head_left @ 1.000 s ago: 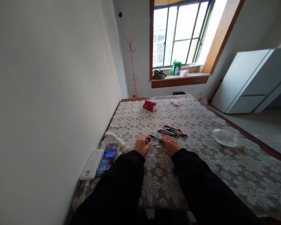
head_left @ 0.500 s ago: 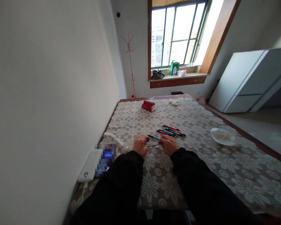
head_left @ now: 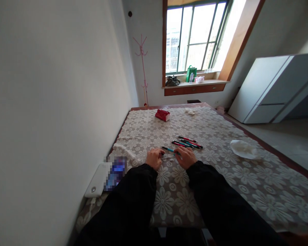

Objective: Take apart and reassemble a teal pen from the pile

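Observation:
My left hand (head_left: 154, 159) is closed low over the cloth, its fingertips pinched round a small dark piece (head_left: 163, 153) too small to name. To its right, my right hand (head_left: 186, 157) has its fingers curled on a teal pen (head_left: 168, 149) with a black end. That black end points left toward my left hand, and my right fingers cover the other end. Just beyond my right hand, several black, red and teal pens (head_left: 187, 144) lie side by side, with one black-and-red pen (head_left: 187, 139) slightly apart behind them.
A patterned tablecloth (head_left: 207, 191) covers the table. Farther back lie a red tissue pack (head_left: 162, 115) and a crumpled white tissue (head_left: 190, 111). A white plastic piece (head_left: 243, 149) lies right. At left, a white power bank (head_left: 97, 181) and a blurred phone (head_left: 116, 173) lie beside the wall.
Both hands stay almost in place, with only slight finger movement. A thin pale strip between the hands shows less clearly now. The view has shifted very slightly.

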Demonstrator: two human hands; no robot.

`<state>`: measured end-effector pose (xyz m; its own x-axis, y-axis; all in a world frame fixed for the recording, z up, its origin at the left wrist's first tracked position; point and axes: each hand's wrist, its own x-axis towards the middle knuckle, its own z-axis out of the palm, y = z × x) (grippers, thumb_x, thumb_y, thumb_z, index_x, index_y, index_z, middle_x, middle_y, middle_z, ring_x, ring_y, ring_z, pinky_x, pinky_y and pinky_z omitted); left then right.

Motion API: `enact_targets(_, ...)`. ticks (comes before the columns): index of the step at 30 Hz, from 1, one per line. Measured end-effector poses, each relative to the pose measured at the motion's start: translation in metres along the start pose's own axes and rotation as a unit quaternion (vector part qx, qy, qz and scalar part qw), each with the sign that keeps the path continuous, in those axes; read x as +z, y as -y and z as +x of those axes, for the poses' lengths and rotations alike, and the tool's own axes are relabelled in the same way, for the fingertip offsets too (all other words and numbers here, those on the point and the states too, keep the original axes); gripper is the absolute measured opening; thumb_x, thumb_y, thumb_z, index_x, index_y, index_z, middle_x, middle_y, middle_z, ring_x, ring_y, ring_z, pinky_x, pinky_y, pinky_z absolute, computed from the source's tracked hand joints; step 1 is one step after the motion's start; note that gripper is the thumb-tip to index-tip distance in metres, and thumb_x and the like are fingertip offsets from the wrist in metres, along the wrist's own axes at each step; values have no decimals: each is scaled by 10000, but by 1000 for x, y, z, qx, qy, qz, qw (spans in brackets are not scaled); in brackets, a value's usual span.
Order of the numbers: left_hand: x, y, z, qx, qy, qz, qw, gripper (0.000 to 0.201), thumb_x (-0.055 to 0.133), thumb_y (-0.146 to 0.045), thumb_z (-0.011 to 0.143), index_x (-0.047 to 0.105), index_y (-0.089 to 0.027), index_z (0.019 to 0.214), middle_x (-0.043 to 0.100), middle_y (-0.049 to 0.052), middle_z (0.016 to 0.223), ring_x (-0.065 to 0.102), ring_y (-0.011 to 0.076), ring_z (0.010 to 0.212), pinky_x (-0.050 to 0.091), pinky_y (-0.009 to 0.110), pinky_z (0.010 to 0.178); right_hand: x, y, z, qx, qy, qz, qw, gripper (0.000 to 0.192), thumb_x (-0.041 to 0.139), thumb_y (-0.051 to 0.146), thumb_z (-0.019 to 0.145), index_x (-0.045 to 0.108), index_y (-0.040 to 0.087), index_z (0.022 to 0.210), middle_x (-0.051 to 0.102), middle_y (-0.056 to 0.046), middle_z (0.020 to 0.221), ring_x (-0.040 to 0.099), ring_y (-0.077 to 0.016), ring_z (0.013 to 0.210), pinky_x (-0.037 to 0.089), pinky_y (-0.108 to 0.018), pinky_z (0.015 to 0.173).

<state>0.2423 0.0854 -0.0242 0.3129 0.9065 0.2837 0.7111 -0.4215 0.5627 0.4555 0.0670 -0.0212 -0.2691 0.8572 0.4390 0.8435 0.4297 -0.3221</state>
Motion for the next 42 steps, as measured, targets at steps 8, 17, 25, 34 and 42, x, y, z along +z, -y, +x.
enact_targets(8, -4, -9, -3, 20, -13, -2, 1000, 223, 555, -135, 830, 715, -255, 930, 693, 25, 1097, 560, 228, 1116, 412, 383, 995, -1, 6, -1, -134, 42, 60, 988, 111, 560, 237, 907, 666, 221, 938, 704, -33, 939, 627, -194, 909, 396, -340, 880)
enact_targets(17, -3, -11, -7, 39, 4, 17, 999, 218, 658, -186, 759, 749, -257, 945, 678, 39, 1156, 536, 265, 1143, 403, 424, 1010, 1, 7, -2, -140, 108, 48, 983, 167, 552, 313, 945, 704, 244, 953, 682, -45, 986, 584, -220, 959, 404, -364, 863)
enact_targets(25, -1, -8, -5, 23, 0, 20, 1000, 196, 616, -189, 812, 753, -253, 937, 684, 38, 1136, 547, 254, 1117, 419, 411, 988, 8, -7, -3, -35, 40, -18, 998, 322, 535, 145, 900, 730, 318, 1090, 671, -40, 1099, 549, -235, 1072, 367, -388, 916)
enact_targets(34, 1, -4, -5, 14, -2, 18, 1000, 114, 651, -201, 791, 739, -241, 852, 689, 38, 1071, 549, 253, 1085, 431, 403, 973, 8, -12, -2, 24, 30, -48, 998, 132, 659, 252, 849, 758, 322, 903, 657, -10, 1124, 531, -235, 1096, 294, -418, 916)
enact_targets(42, 0, -3, -4, 4, 0, 14, 1000, 110, 679, -283, 803, 751, -238, 873, 696, 43, 1082, 549, 250, 1087, 426, 398, 996, 10, -12, -2, 27, 33, -49, 998, 138, 618, 186, 842, 720, 278, 826, 660, -13, 1136, 529, -234, 1093, 287, -423, 918)
